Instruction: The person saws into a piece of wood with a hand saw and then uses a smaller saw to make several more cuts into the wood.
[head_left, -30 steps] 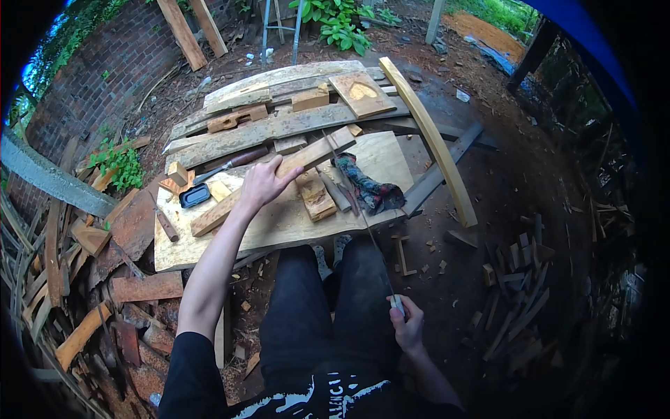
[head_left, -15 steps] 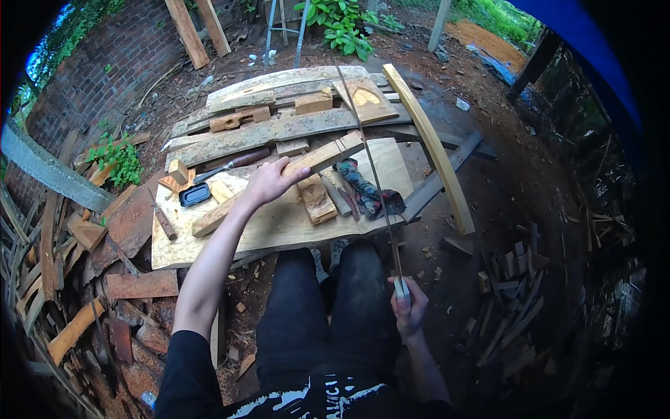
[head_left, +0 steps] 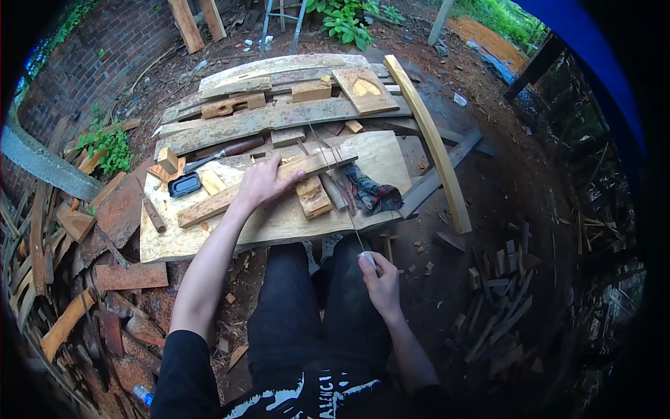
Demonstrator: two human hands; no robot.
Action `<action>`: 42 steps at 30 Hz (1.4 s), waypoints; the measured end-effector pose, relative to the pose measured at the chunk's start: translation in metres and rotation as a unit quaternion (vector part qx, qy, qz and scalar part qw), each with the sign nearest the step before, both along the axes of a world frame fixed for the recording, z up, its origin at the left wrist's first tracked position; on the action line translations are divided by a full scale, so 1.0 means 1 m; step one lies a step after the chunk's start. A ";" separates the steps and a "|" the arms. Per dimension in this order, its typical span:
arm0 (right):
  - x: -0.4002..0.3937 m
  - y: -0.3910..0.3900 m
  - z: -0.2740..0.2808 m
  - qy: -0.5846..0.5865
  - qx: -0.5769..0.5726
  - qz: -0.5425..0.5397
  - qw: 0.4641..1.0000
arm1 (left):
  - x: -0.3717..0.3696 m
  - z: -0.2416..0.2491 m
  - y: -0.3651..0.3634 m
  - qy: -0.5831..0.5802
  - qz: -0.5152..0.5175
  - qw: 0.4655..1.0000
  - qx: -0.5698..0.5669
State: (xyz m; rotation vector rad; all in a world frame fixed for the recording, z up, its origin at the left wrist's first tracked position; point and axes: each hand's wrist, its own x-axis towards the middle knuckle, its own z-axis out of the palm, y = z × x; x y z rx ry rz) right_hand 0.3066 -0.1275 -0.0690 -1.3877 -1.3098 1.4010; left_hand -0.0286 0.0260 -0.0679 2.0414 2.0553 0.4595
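Observation:
My left hand (head_left: pixel 264 183) presses down with closed fingers on a long squared wooden bar (head_left: pixel 208 210), which slants across the pale plank worktop (head_left: pixel 279 232). My right hand (head_left: pixel 380 283) is wrapped round the pale handle of a thin, long-bladed saw (head_left: pixel 354 225). The blade runs forward from my fist and crosses the bar near its right end, beside marked lines. A short wood block (head_left: pixel 313 199) sits beneath the bar, close to a round stick (head_left: pixel 333 193) and a dark patterned cloth (head_left: pixel 375 194).
A wooden-handled chisel (head_left: pixel 241 145) and a black tray (head_left: pixel 184 184) lie left of the bar. Behind are grey boards (head_left: pixel 237 130) and a board with a heart shape (head_left: pixel 365 91). A curved yellowish beam (head_left: pixel 433 140) borders the right. Offcuts (head_left: pixel 499 293) litter the ground.
My right hand has moved left and slightly up, bringing the saw blade down from a raised position to the bar's right end. The left hand still holds the bar.

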 end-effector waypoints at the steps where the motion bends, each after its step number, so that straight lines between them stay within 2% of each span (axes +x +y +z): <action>1: -0.002 0.000 -0.002 -0.002 -0.002 0.002 1.000 | 0.001 0.002 -0.001 -0.002 0.002 1.000 -0.002; 6: -0.007 0.001 -0.008 0.018 -0.019 -0.008 1.000 | 0.000 0.000 0.003 -0.082 0.083 0.993 -0.030; 10: -0.004 0.001 0.000 0.019 -0.024 -0.016 0.999 | 0.005 0.004 0.007 -0.089 0.123 0.986 -0.067; 22: -0.012 0.020 0.007 0.023 -0.056 -0.003 0.998 | 0.007 -0.003 0.004 -0.040 0.097 0.994 -0.006; 28: -0.035 0.051 -0.007 -0.036 0.024 -0.003 0.999 | 0.006 -0.006 0.005 -0.029 0.089 0.996 0.004; 34: -0.050 0.077 0.001 -0.023 -0.050 -0.006 0.998 | 0.006 -0.005 0.006 -0.028 0.095 0.995 -0.017; 36: -0.058 0.080 0.001 -0.089 0.021 -0.022 0.996 | 0.008 -0.004 0.006 -0.025 0.104 0.994 -0.025; 39: -0.061 0.075 0.006 -0.132 0.024 -0.026 0.991 | 0.010 -0.001 0.006 -0.026 0.116 0.992 -0.042; 42: -0.057 0.071 0.003 -0.108 0.029 -0.027 0.993 | 0.011 0.002 0.006 -0.027 0.122 0.991 -0.048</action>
